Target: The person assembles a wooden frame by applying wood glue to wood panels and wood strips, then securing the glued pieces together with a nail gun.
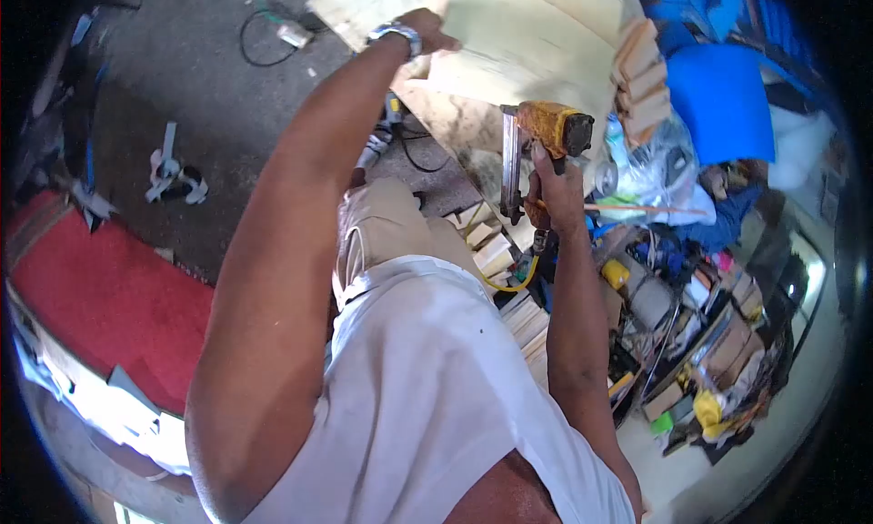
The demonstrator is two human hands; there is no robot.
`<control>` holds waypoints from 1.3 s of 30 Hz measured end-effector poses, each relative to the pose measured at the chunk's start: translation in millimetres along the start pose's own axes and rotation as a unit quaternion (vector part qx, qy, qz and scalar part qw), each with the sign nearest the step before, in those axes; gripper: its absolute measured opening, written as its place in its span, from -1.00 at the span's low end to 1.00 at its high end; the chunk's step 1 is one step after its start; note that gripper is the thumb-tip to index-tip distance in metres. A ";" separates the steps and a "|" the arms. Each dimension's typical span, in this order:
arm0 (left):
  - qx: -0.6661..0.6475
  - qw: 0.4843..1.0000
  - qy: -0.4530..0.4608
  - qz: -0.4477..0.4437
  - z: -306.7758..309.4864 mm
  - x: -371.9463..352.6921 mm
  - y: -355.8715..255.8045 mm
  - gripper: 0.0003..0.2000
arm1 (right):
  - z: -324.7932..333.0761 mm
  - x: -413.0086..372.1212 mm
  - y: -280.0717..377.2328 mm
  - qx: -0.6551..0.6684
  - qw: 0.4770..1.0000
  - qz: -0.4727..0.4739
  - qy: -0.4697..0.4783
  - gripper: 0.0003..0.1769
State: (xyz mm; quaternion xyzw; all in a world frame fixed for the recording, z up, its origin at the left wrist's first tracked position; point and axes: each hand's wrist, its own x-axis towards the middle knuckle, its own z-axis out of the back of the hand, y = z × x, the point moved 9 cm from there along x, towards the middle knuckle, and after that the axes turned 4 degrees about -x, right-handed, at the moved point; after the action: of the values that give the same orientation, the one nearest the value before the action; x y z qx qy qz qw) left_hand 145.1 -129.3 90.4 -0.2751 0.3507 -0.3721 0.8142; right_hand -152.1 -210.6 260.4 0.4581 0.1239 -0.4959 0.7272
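My right hand (558,183) is wrapped around the handle of a yellow, worn pneumatic staple gun (546,128). Its long metal magazine points down the left side, and a yellow air hose (518,286) joins it near the base. Past the gun lies a pale plywood panel (527,51) on the worktable. My left hand (430,31), with a watch at the wrist, rests at the left part of this panel. The thumb is stretched out along the wood; the other fingers are partly hidden.
Stacked foam-like orange-tan pieces (641,69) and a clear plastic bag (668,165) sit on the right. Below them is a cluttered heap of tools and scraps (691,333). Cut wood blocks (491,251) lie under the table edge. A red padded piece (109,287) occupies the left floor.
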 end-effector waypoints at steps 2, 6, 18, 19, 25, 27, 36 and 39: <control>-0.002 1.000 0.009 -0.025 -5.4 6.3 -1.2 -0.32 | 27.2 -7.2 -28.6 0.010 0.998 -0.048 -0.045 -0.47; -0.012 0.998 0.058 0.003 2.4 -1.7 -8.5 -0.26 | 37.3 -10.5 -34.9 0.053 0.995 -0.030 -0.080 -0.47; -0.047 0.998 0.033 0.032 1.4 -8.1 -7.3 -0.32 | 6.0 14.5 -13.9 0.045 0.998 -0.008 -0.031 -0.51; -0.038 0.998 0.039 0.035 -0.1 -7.7 -6.5 -0.31 | 6.8 15.7 -16.8 0.031 0.999 -0.010 -0.034 -0.51; -0.024 0.998 0.053 0.037 -0.2 -7.0 -6.3 -0.30 | 8.6 14.2 4.1 -0.041 0.998 0.021 -0.053 -0.47; -0.039 0.997 0.058 0.034 0.5 -7.6 -8.1 -0.30 | 10.1 9.8 6.4 -0.047 0.998 0.011 -0.050 -0.41; -0.060 0.997 0.028 0.036 -3.7 -2.4 -1.5 -0.30 | -25.4 9.0 19.8 0.014 0.998 0.052 -0.018 -0.56; -0.063 0.997 -0.004 0.034 -1.9 -4.3 2.7 -0.30 | -29.7 11.0 11.4 -0.005 0.999 0.038 -0.028 -0.58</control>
State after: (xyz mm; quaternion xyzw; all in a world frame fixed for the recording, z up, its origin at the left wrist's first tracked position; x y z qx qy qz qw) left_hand 142.6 -124.7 88.9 -0.3147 0.3795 -0.3204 0.8089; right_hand -129.1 -192.8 243.2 0.4447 0.0890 -0.4797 0.7511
